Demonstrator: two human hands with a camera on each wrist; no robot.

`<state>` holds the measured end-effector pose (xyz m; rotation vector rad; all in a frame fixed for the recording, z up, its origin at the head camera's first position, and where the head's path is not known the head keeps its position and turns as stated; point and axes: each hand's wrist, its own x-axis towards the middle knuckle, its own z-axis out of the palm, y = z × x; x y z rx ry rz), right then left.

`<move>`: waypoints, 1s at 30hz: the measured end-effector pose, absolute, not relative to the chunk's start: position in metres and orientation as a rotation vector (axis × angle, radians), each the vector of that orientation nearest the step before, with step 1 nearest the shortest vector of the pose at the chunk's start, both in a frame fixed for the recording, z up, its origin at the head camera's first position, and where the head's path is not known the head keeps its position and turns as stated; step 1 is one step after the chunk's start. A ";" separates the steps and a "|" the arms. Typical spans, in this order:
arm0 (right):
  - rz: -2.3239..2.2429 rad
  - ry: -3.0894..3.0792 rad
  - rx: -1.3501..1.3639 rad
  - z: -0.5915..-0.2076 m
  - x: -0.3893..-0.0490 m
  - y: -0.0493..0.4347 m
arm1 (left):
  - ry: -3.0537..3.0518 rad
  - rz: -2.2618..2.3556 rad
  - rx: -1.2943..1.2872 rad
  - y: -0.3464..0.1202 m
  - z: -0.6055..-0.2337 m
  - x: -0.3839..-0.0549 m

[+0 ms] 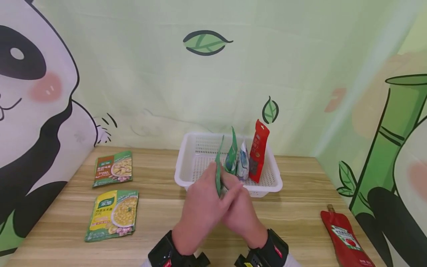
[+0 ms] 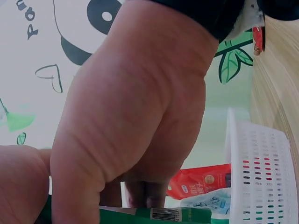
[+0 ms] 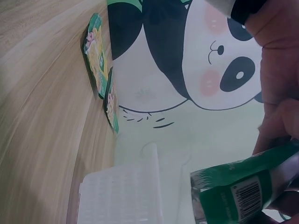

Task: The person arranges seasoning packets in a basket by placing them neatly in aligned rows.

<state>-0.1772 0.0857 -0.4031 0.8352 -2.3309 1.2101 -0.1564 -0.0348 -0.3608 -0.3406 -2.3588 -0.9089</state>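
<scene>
Both hands hold a green food packet upright over the front edge of a white plastic basket. My left hand grips it from the left, and my right hand grips it from the right, with thumbs close together. A barcode shows on the packet in the right wrist view; its front is hidden. Standing in the basket are another green packet, a white-and-blue packet and a tall red packet. The left wrist view shows the left hand close up.
Two soup packets lie on the wooden table at the left: a brown-and-green one behind a yellow-and-green one. A red ketchup pouch lies at the right front. Behind the table hangs a panda-print cloth.
</scene>
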 end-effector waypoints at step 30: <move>1.327 -2.483 0.974 -0.410 -0.210 0.131 | -2.361 -0.809 -0.366 -0.059 -0.368 -0.176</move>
